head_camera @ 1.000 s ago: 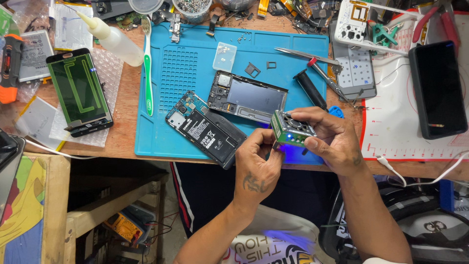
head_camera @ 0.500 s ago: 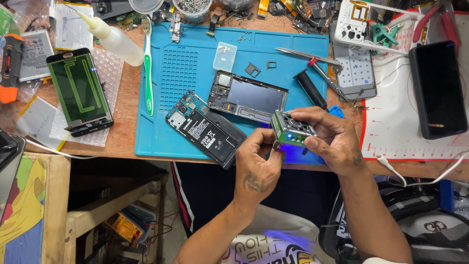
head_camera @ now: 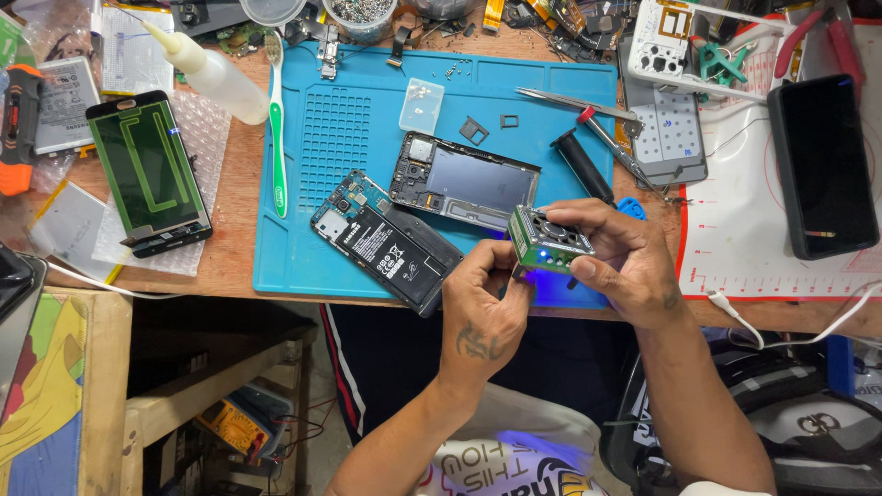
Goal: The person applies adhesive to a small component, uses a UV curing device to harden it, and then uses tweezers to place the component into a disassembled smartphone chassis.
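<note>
Cluttered bench, blue mat (head_camera: 303, 147) near edge. Your right hand (head_camera: 629, 266) clamps small green box (head_camera: 549, 241) from right and above; left hand (head_camera: 484, 303) pinches its lower left corner. Box hangs over mat's front edge, long axis left-right, between both hands. Opened phone (head_camera: 386, 246) lies just left.

A small green boxy device (head_camera: 549, 241) with a round fan grille on top is sitting just right of the frame's centre, tilted slightly. It is glowing blue along its near side. It is hovering over the blue mat's lower right corner.
</note>
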